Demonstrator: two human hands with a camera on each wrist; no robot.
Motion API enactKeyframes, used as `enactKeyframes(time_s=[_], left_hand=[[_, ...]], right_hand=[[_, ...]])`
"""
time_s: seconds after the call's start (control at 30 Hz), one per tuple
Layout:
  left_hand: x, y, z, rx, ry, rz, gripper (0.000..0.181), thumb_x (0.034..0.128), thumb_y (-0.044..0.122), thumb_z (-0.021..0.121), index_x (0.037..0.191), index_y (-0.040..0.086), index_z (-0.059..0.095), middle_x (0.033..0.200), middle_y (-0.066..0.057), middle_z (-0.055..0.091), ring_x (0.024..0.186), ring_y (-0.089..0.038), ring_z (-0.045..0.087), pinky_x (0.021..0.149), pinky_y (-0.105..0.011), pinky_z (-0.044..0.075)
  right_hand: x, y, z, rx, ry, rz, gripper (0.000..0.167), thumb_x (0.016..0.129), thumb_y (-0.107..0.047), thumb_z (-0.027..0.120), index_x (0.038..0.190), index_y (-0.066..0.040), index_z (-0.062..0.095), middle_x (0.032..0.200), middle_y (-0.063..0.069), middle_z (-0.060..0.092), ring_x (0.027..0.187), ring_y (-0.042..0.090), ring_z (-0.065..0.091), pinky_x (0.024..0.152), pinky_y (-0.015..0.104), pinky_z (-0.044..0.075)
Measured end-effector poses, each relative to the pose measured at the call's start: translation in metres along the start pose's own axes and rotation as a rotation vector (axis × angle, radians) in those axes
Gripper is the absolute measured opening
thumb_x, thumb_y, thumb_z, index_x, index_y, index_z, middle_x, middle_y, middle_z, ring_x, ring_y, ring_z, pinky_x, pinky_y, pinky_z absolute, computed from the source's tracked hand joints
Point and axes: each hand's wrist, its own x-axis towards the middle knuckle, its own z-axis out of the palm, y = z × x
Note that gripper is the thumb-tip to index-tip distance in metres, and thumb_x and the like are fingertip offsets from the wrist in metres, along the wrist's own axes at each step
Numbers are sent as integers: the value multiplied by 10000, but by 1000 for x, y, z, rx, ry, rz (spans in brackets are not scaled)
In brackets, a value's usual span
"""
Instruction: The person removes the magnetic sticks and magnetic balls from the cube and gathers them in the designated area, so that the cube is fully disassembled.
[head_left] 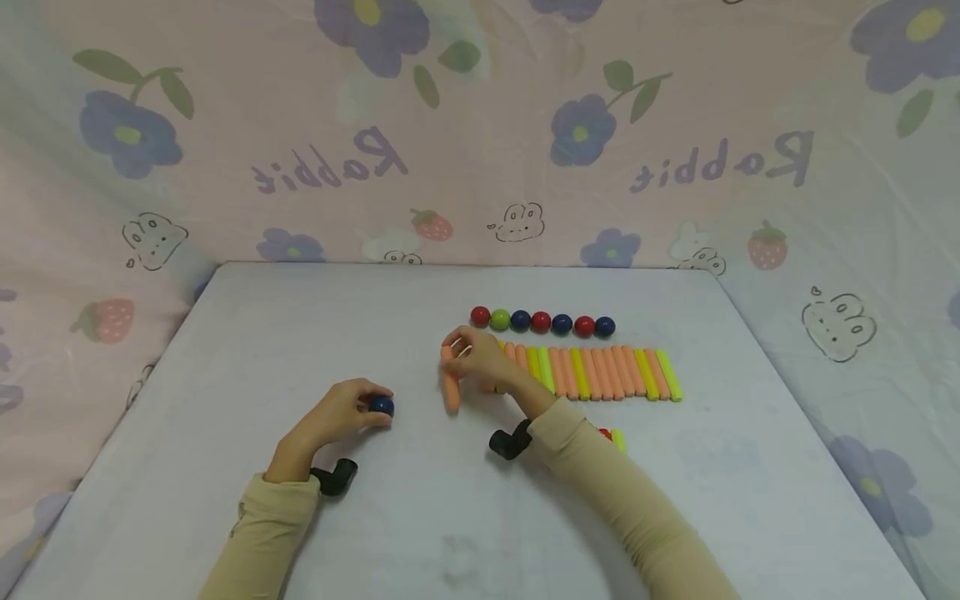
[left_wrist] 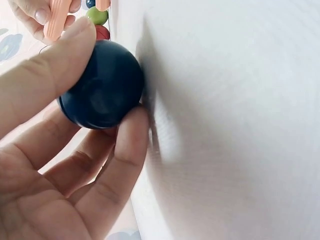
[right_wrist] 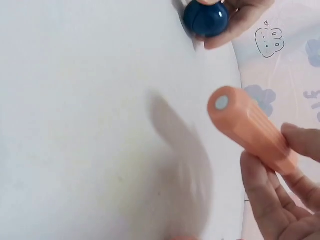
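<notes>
A dark blue ball (head_left: 382,405) is pinched between the thumb and fingers of my left hand (head_left: 330,421), left of the table's middle. In the left wrist view the ball (left_wrist: 102,85) is very close to the white tabletop; whether it touches is hard to tell. My right hand (head_left: 483,357) grips a ridged orange stick (head_left: 451,392) near its far end, beside the left end of a row of sticks. The right wrist view shows a round silvery spot on the tip of this stick (right_wrist: 245,120), and its shadow falls apart from it on the table.
Orange, yellow and yellow-green sticks (head_left: 607,372) lie side by side in a row. Behind them runs a line of red, green and blue balls (head_left: 541,322). A yellow-green stick (head_left: 618,440) and a red piece are partly hidden by my right sleeve. Printed cloth (head_left: 480,167) surrounds the table.
</notes>
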Motion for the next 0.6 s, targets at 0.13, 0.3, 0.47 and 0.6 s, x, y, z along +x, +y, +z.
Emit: enactKeyframes(time_s=[0.13, 0.3, 0.47, 0.6], left_hand=[[0, 0, 0, 0, 2, 7, 397, 823, 134, 752, 1155, -59, 650, 1131, -265, 647, 1001, -350, 644, 840, -437, 569], [0, -1, 1, -9, -1, -2, 396, 824, 131, 751, 1156, -59, 649, 1131, -264, 644, 1005, -349, 643, 848, -435, 569], [0, -2, 1, -16, -3, -11, 399, 829, 136, 748, 1166, -52, 647, 1143, -261, 639, 1017, -355, 643, 857, -436, 568], [1, -2, 1, -20, -7, -27, 407, 832, 148, 746, 1177, -44, 644, 1155, -256, 632, 1021, -351, 643, 861, -433, 565]], right_hand=[[5, 0, -7, -13, 42, 31, 305, 869, -124, 699, 1144, -76, 574, 1052, 136, 613, 874, 202, 588, 677, 178, 512], [12, 6, -13, -64, 68, 69, 281, 874, -152, 702, 1121, -87, 583, 1055, 129, 603, 871, 207, 575, 678, 180, 494], [15, 13, -17, -71, 82, 107, 277, 864, -159, 717, 1097, -93, 583, 1045, 125, 594, 861, 210, 581, 672, 174, 481], [17, 15, -19, -80, 95, 121, 269, 859, -160, 722, 1083, -91, 590, 1024, 115, 584, 856, 201, 546, 657, 174, 463]])
